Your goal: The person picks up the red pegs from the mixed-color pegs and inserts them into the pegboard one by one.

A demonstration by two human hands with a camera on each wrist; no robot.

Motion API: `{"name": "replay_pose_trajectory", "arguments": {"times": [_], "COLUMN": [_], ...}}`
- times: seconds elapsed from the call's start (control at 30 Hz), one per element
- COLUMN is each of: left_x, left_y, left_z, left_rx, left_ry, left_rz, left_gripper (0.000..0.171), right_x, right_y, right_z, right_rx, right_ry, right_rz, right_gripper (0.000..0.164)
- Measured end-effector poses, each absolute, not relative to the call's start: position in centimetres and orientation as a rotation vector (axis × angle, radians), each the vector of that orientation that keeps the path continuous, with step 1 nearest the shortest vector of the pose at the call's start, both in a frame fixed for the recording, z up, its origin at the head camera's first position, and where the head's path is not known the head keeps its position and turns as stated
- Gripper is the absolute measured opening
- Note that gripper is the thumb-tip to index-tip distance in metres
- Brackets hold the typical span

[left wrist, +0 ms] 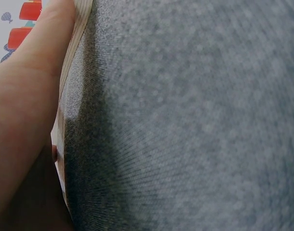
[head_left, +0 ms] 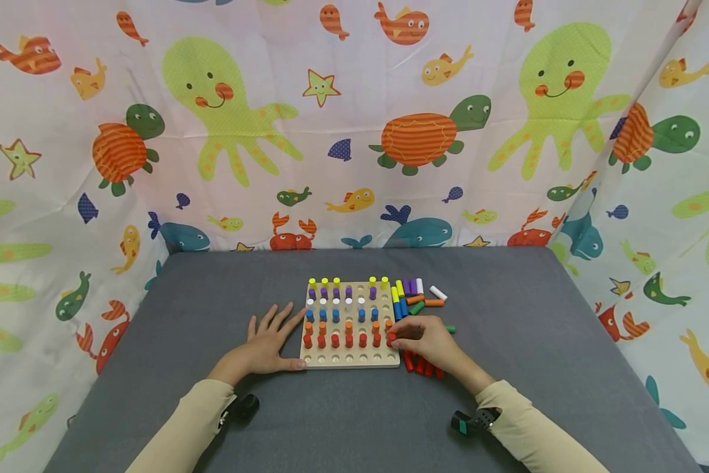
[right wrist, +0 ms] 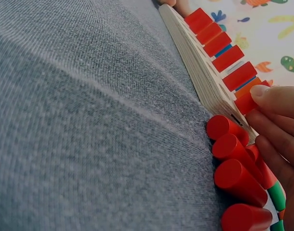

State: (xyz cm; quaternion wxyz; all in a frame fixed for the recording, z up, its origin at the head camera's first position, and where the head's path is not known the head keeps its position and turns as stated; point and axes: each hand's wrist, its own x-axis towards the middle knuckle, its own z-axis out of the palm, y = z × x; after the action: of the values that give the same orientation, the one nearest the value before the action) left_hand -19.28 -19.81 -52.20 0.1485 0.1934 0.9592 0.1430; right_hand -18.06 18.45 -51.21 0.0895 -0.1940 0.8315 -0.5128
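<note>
A wooden pegboard lies on the grey cloth with coloured pegs standing in rows of holes. My left hand is spread flat at its left side, thumb at the front left corner and fingertips at the left edge. With thumb and fingers, my right hand pinches a red peg at the right end of the red row. That peg stands upright at the board, its lower end hidden in the head view. Several loose red pegs lie beside the board, just under the right hand.
Right of the board lie more loose pegs: yellow and blue ones, purple ones, a white peg, an orange peg and green ones. A curtain printed with sea animals hangs behind and beside the grey table.
</note>
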Motion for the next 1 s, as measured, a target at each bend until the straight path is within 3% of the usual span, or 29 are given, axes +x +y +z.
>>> {"name": "replay_pose_trajectory", "arguments": {"times": [0.57, 1.0], "left_x": [-19.2, -19.2], "left_y": [-19.7, -19.8], "left_z": [-52.0, -51.9], "left_rx": [0.558, 0.576], "left_ry": [2.759, 2.752], "left_rz": [0.404, 0.465], "left_gripper": [0.112, 0.113], "right_x": [-18.1, -18.7], "right_y": [18.9, 20.1], "right_z": [-51.3, -50.0], "right_rx": [-0.582, -0.333], "right_ry": [2.415, 2.467], "right_rz": [-1.596, -1.597], "right_gripper": [0.024, 0.027]}}
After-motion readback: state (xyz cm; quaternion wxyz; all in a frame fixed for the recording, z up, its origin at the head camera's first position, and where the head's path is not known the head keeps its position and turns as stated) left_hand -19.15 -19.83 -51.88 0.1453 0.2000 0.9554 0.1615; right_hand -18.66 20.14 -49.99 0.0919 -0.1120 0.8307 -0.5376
